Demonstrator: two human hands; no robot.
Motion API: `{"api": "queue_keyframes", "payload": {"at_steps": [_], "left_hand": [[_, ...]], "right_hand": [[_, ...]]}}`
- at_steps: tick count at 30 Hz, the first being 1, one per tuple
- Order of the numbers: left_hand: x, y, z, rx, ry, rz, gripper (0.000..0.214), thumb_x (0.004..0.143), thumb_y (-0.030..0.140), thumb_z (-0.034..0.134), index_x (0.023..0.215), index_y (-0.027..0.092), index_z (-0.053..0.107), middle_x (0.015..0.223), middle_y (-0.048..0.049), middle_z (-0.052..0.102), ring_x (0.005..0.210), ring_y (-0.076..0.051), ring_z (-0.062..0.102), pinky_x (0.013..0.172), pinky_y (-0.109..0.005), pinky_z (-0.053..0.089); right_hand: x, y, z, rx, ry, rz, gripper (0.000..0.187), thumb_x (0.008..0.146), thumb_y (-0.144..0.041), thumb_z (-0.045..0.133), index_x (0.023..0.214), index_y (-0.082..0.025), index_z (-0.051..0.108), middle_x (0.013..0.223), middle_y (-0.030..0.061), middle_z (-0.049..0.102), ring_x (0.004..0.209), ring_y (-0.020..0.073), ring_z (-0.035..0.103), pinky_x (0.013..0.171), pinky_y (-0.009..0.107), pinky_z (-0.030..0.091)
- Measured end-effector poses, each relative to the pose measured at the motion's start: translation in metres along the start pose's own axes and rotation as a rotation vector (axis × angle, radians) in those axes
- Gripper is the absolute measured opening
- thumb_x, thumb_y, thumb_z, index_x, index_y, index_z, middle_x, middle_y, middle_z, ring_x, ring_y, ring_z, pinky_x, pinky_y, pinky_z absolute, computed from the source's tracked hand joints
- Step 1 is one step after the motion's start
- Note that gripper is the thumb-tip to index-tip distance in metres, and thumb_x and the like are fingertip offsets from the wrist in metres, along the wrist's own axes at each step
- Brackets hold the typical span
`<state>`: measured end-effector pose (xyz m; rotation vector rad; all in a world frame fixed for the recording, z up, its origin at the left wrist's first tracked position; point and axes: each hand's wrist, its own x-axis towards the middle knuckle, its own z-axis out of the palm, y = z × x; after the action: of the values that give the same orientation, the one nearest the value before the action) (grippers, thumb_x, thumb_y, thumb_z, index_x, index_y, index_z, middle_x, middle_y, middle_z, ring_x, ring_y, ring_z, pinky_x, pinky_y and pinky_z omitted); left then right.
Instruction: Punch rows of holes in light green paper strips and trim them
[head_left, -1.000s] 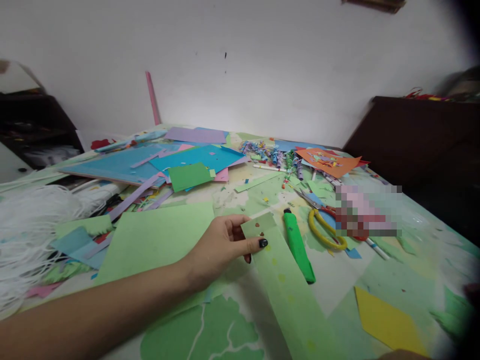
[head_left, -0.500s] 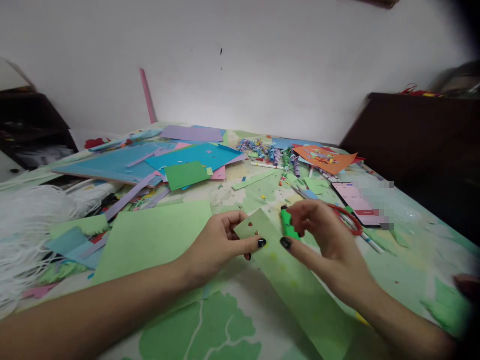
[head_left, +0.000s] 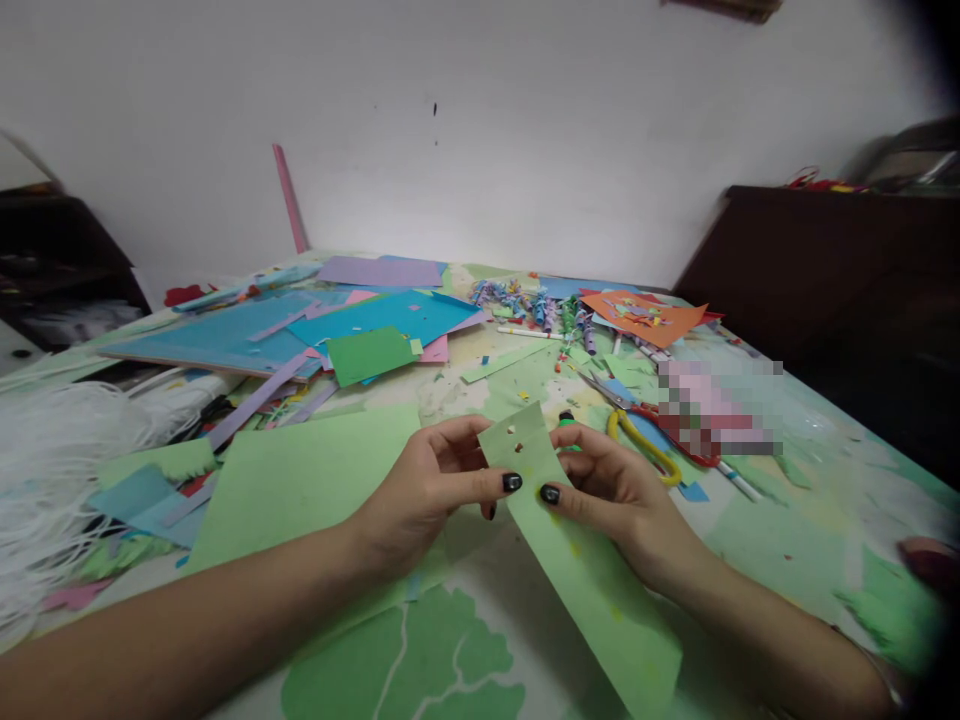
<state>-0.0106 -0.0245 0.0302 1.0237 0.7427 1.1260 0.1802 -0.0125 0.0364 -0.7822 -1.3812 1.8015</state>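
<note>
A long strip of light green paper with two small holes near its far end slants toward me above the table. My left hand pinches its left edge close to the holes, thumb on top. On the opposite edge, my right hand grips the strip between thumb and fingers. Just behind the right fingers a small green object with a black end shows in part. Scissors with red and yellow handles lie right of that hand. Under my left wrist is a larger light green sheet.
White cord is heaped at the left edge. Blue sheets and a green piece lie farther back. Curled paper fringes and an orange sheet with scraps sit at the back right, near a partly blurred phone.
My right hand has moved left and down and now holds the strip's right edge. The scissors are more exposed, while the green object is mostly covered by my fingers.
</note>
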Motion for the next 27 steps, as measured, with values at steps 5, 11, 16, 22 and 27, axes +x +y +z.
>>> {"api": "queue_keyframes", "payload": {"at_steps": [5, 11, 16, 22, 27], "left_hand": [[-0.0022, 0.0007, 0.0013, -0.105, -0.024, -0.067, 0.027, 0.065, 0.019, 0.080, 0.089, 0.015, 0.068, 0.078, -0.0013, 0.066, 0.061, -0.009, 0.055, 0.051, -0.019, 0.042], [-0.0013, -0.0037, -0.0009, -0.140, 0.012, -0.133, 0.033, 0.064, 0.021, 0.081, 0.095, 0.017, 0.070, 0.089, -0.0044, 0.069, 0.069, -0.011, 0.058, 0.059, -0.023, 0.043], [-0.0012, -0.0038, 0.0010, -0.197, 0.013, -0.196, 0.036, 0.061, 0.024, 0.083, 0.094, 0.018, 0.070, 0.095, -0.0055, 0.069, 0.071, -0.012, 0.059, 0.063, -0.024, 0.044], [-0.0029, -0.0034, 0.0015, -0.240, -0.008, -0.228, 0.040, 0.058, 0.023, 0.083, 0.094, 0.020, 0.066, 0.092, -0.0034, 0.066, 0.069, -0.012, 0.058, 0.060, -0.024, 0.044], [-0.0025, -0.0028, 0.0013, -0.200, -0.029, -0.209, 0.035, 0.058, 0.026, 0.081, 0.087, 0.020, 0.063, 0.082, -0.0017, 0.063, 0.067, -0.015, 0.059, 0.059, -0.027, 0.046]], "right_hand": [[-0.0029, 0.0041, 0.0001, 0.112, -0.012, 0.025, 0.028, 0.078, -0.022, 0.072, 0.099, -0.020, 0.054, 0.082, 0.0016, 0.071, 0.065, 0.0122, 0.067, 0.058, 0.022, 0.053], [-0.0002, 0.0075, -0.0025, 0.153, 0.001, 0.028, 0.027, 0.077, -0.019, 0.073, 0.097, -0.020, 0.056, 0.082, 0.0009, 0.071, 0.065, 0.0118, 0.067, 0.061, 0.023, 0.053], [0.0008, 0.0086, -0.0020, 0.170, -0.011, 0.026, 0.026, 0.076, -0.019, 0.073, 0.096, -0.019, 0.057, 0.081, 0.0022, 0.072, 0.066, 0.0129, 0.068, 0.064, 0.025, 0.054], [-0.0020, 0.0092, -0.0012, 0.181, -0.027, 0.063, 0.029, 0.074, -0.020, 0.073, 0.098, -0.019, 0.057, 0.080, 0.0025, 0.071, 0.063, 0.0128, 0.066, 0.062, 0.027, 0.054], [-0.0029, 0.0098, -0.0002, 0.197, -0.058, 0.070, 0.028, 0.074, -0.019, 0.073, 0.098, -0.018, 0.058, 0.079, 0.0022, 0.070, 0.060, 0.0110, 0.064, 0.065, 0.028, 0.055]]}}
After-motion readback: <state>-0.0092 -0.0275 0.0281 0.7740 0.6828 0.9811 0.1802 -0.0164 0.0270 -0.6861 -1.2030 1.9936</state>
